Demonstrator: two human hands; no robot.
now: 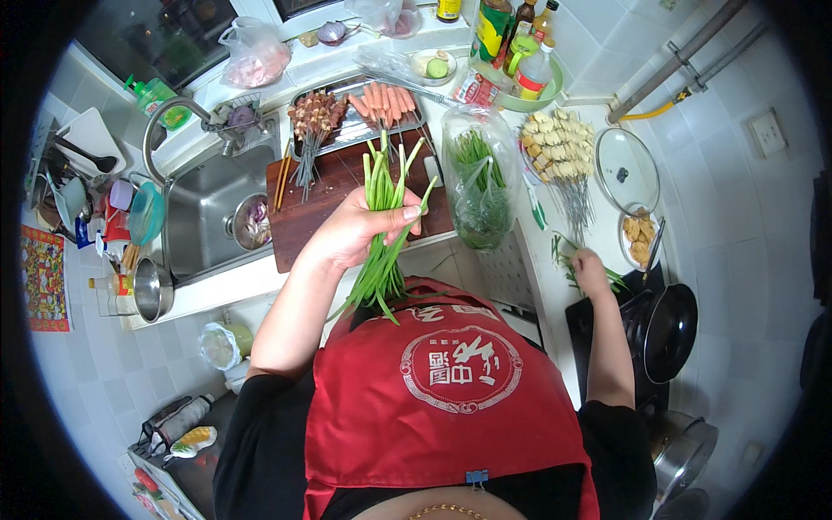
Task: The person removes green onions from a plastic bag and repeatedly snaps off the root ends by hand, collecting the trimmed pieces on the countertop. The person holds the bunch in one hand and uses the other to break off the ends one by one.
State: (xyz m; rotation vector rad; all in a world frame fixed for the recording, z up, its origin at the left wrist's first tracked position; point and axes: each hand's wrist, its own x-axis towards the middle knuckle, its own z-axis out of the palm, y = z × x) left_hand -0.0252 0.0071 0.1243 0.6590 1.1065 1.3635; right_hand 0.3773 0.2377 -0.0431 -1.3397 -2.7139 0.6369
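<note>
A bunch of green garlic chives (383, 247) is gripped upright in my left hand (380, 224), over the front edge of a dark wooden cutting board (351, 172). My right hand (590, 273) is down at the right counter, touching loose pieces of greens (569, 263) beside the stove; whether its fingers hold any cannot be told. A clear plastic bag of more greens (484, 188) stands between the two hands. Meat skewers (315, 117) and sausage skewers (383, 101) lie on a metal tray (357, 138). Tofu skewers (562, 146) rest on a plate behind my right hand.
To the left is a steel sink (208, 195) holding a bowl of onion pieces (253, 221). At right are a glass lid (627, 166), a plate of browned food pieces (640, 237) and a black pan (673, 331) on the stove. Bottles (530, 75) stand at the back right.
</note>
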